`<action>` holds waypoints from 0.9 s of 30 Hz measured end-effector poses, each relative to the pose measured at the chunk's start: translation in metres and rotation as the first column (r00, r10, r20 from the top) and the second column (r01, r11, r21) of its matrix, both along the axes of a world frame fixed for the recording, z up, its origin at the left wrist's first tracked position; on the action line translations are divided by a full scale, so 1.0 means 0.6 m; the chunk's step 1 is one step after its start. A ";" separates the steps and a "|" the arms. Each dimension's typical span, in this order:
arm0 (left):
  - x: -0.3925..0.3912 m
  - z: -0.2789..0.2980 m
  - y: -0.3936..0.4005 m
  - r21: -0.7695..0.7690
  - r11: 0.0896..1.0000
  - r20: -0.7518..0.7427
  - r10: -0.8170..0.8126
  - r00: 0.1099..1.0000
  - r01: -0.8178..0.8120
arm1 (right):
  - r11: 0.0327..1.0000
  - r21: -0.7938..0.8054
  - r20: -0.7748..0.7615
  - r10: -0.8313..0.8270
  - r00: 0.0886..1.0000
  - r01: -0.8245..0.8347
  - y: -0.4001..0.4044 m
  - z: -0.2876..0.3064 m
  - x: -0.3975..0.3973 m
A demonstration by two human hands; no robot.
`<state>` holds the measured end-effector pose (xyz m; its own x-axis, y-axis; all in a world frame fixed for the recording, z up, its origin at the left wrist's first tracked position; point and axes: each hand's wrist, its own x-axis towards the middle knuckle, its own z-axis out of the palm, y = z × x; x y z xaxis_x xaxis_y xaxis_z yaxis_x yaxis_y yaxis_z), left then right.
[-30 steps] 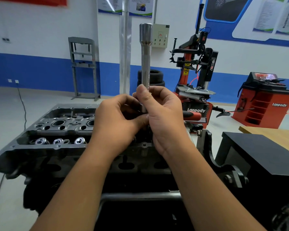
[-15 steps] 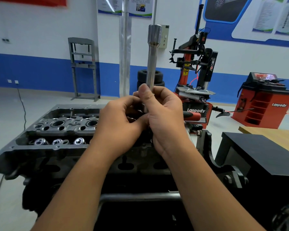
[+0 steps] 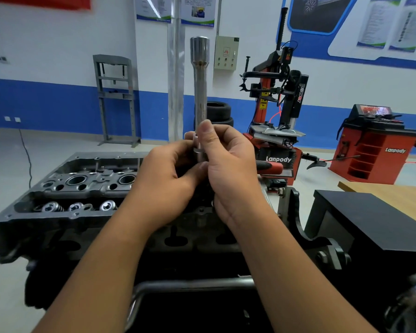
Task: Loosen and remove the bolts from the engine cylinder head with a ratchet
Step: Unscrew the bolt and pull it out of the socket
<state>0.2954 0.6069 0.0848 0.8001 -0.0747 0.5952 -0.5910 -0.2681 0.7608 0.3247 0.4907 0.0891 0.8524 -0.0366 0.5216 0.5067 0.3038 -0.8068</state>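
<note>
A steel bar (image 3: 192, 283) crosses the near edge below both forearms; above it, the left hand (image 3: 165, 181) and right hand (image 3: 228, 169) meet over the engine cylinder head (image 3: 65, 195), each grip clamped on the lower end of a long socket extension (image 3: 200, 92) held upright, apparently so a small socket (image 3: 199, 150) can be seated on it. The head's bolts cannot be made out. Open room lies to the left over the valve springs (image 3: 76, 206); a black box (image 3: 370, 219) crowds the right. Beyond stand a tyre changer (image 3: 277, 109) and 2 stacked tyres (image 3: 220, 114)
</note>
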 end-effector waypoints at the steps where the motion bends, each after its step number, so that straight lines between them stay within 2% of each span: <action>1: -0.001 0.001 0.000 -0.003 1.000 -0.004 -0.031 1.000 0.031 | 1.000 -0.004 -0.008 0.012 1.000 -0.012 0.000 0.000 0.001; 6: 0.001 -0.004 -0.005 -0.046 0.995 0.051 0.087 0.995 -0.084 | 0.997 0.019 -0.031 0.071 0.997 -0.070 -0.002 0.003 -0.004; 9: -0.001 -0.007 -0.004 -0.068 0.988 0.073 0.145 0.987 -0.141 | 1.000 0.005 -0.026 0.012 1.000 -0.012 -0.002 0.001 -0.006; 12: -0.002 -0.005 -0.001 -0.007 0.996 0.063 0.087 0.994 -0.086 | 0.999 -0.020 -0.031 -0.037 0.999 0.036 -0.003 0.000 -0.003; 15: -0.002 -0.002 0.001 0.018 1.000 0.007 -0.002 1.000 0.002 | 1.000 -0.020 -0.026 -0.001 1.000 0.000 -0.004 -0.001 -0.002; 19: -0.002 -0.004 -0.004 -0.006 0.997 0.039 0.073 0.997 -0.073 | 0.997 -0.001 -0.038 0.072 0.997 -0.072 -0.005 0.000 -0.003; 24: -0.001 -0.008 -0.005 0.020 0.982 0.074 0.184 0.980 -0.186 | 1.000 0.010 -0.027 0.021 0.999 -0.020 -0.003 0.001 -0.005; 27: -0.001 -0.005 -0.002 0.036 0.996 0.052 0.080 0.995 -0.082 | 1.000 -0.017 -0.009 0.017 1.000 -0.017 -0.003 0.000 -0.002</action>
